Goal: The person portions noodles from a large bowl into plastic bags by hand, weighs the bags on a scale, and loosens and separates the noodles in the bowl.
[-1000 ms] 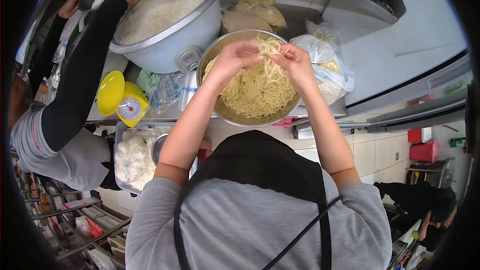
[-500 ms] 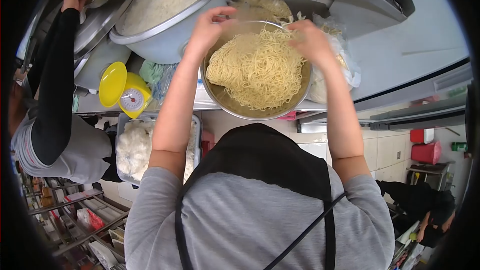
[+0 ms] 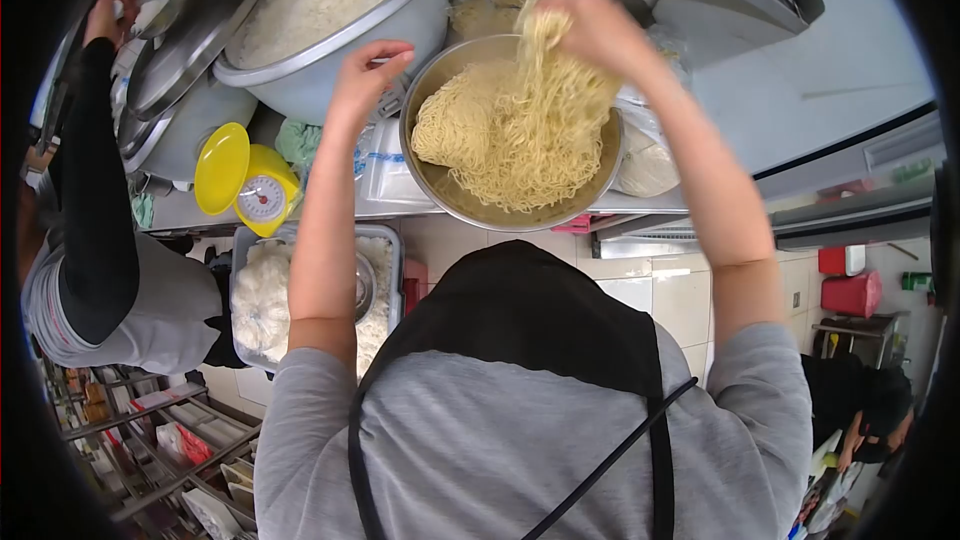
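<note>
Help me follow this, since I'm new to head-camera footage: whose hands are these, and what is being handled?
No machine here, just a person, bare-handed. The view comes from one camera worn on their head, looking forward and down, so the grey shirt at the bottom is theirs. On the counter stands a metal bowl of noodles; to its left are a yellow dial scale and a large tub of white rice. The right hand, a little blurred, holds a bunch of noodles over the bowl. The left hand is empty, left of the bowl. The separate hand at far left belongs to somebody else.
</note>
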